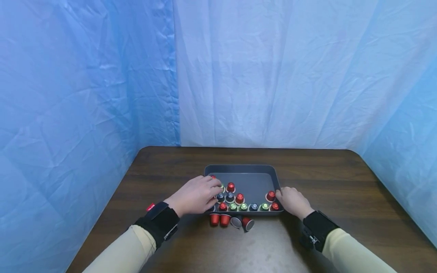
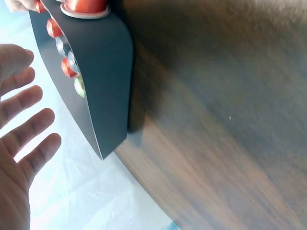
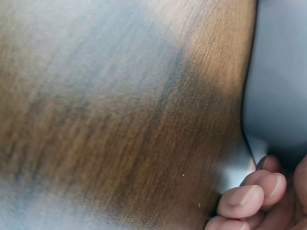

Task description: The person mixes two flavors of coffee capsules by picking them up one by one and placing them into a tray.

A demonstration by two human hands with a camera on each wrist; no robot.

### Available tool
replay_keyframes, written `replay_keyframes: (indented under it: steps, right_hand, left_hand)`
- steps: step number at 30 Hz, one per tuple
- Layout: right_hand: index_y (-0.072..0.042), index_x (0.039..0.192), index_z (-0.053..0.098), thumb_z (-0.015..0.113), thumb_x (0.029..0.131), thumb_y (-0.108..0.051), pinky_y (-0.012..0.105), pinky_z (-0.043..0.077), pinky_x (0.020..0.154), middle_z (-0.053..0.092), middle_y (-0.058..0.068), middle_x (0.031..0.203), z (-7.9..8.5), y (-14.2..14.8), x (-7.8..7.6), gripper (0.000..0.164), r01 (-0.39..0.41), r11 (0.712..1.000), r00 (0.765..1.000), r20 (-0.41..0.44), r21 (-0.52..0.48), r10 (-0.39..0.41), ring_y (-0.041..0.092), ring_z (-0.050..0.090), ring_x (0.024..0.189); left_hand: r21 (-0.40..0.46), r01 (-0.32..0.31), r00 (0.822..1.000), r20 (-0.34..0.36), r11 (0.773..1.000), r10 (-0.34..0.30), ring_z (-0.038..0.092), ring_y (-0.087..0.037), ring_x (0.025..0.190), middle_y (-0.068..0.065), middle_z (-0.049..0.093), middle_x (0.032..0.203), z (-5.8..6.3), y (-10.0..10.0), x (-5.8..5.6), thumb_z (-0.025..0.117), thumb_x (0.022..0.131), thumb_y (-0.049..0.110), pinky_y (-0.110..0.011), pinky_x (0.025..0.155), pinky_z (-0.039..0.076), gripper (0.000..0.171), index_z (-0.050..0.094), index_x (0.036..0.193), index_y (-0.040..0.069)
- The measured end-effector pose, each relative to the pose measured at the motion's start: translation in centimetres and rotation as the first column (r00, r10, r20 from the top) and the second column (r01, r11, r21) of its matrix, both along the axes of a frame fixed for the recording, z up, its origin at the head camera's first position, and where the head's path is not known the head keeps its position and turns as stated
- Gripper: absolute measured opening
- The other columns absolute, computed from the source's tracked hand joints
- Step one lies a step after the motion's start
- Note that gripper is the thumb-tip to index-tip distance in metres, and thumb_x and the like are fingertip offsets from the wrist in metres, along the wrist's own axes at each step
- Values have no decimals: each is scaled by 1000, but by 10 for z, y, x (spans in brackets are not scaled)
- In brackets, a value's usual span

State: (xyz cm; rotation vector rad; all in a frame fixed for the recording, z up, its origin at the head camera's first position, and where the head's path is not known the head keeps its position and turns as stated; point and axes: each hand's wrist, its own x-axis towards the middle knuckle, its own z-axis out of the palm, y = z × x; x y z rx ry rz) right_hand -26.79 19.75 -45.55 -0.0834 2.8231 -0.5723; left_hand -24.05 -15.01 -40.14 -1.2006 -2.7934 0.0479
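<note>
A dark grey baking tray [image 1: 254,182] lies on the table, with coffee capsules in rows along its near and left sides. My left hand [image 1: 198,195] reaches over the tray's left side and hides some capsules there. In the left wrist view that left hand [image 2: 24,115] has its fingers spread, with nothing held. At the tray's right wall my right hand [image 1: 293,201] grips the rim, close beside a red capsule [image 1: 270,196]. The right wrist view has the right hand's curled fingers [image 3: 240,201] against the tray's outer wall.
In front of the tray, on the brown wooden table [image 1: 170,159], lie two red capsules [image 1: 224,220], a tipped capsule with its silver lid showing [image 1: 236,222] and another tipped red capsule [image 1: 246,222]. Blue and white curtains [image 1: 266,76] hang behind and beside the table.
</note>
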Motion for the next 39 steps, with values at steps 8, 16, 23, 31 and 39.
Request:
replay_keyframes:
  steps: [8,16,23,31,39]
  right_hand:
    - [7,118,66,49,106,-28,35,46,63,65,11,90,0,0,0,41,13,1000,1000,4,6,-13,23,57,74]
    - [7,118,66,50,106,-29,35,46,63,63,10,87,1,-2,0,41,19,1000,1000,15,5,-19,23,57,73]
    - [7,118,66,50,106,-28,35,46,62,62,10,87,2,-3,0,41,10,1000,1000,14,1,-10,23,57,73]
    - [7,117,66,49,106,-28,35,46,63,64,10,88,2,-2,0,40,7,1000,1000,7,-1,-7,23,57,73]
    - [7,117,67,49,106,-28,35,47,63,64,10,89,2,-1,1,40,3,1000,1000,1,-5,-3,22,57,73]
  left_hand:
    - [12,65,997,-35,998,-64,61,-17,117,1,68,128,1,2,15,78,90,37,-36,100,51,43,71,129,20]
    - [35,104,995,-12,994,-104,61,-15,117,3,68,128,-4,0,27,78,90,39,-36,102,50,44,70,129,21]
    - [54,148,989,0,987,-148,62,-12,112,7,69,123,-10,-4,39,80,88,37,-32,100,51,45,70,129,23]
    - [61,204,979,-5,977,-204,60,-11,113,11,70,122,-22,-9,48,79,89,39,-31,103,49,42,71,127,25]
    - [101,242,970,-51,965,-238,59,-10,109,10,69,117,-29,-12,54,80,89,38,-27,98,50,36,74,122,24]
